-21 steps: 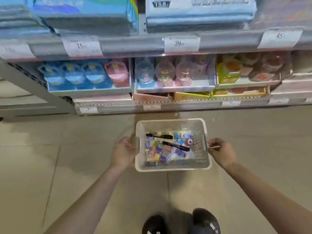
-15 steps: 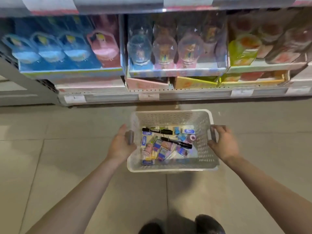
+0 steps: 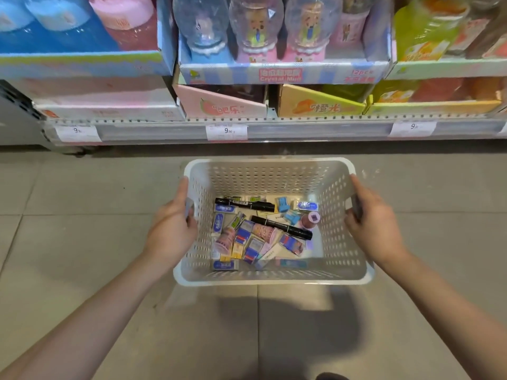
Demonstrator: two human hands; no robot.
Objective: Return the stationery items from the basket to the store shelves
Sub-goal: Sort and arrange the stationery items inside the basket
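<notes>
Both hands grip the white basket [image 3: 274, 275] by its side handles, left hand [image 3: 172, 231] and right hand [image 3: 375, 226] closed on them; it hangs above the tiled floor [image 3: 68, 242] before the bottom shelf [image 3: 301, 130]; two black markers [image 3: 244, 204] and small boxes [image 3: 219, 224] lie inside.

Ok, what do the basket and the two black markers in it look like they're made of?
Basket: looks like moulded plastic, off-white and matte; its walls are a regular grid of punched holes under a smooth rolled rim. Markers and: probably plastic barrels, black with a slight gloss and white printed lettering. Both hands hold the basket's sides.
</notes>
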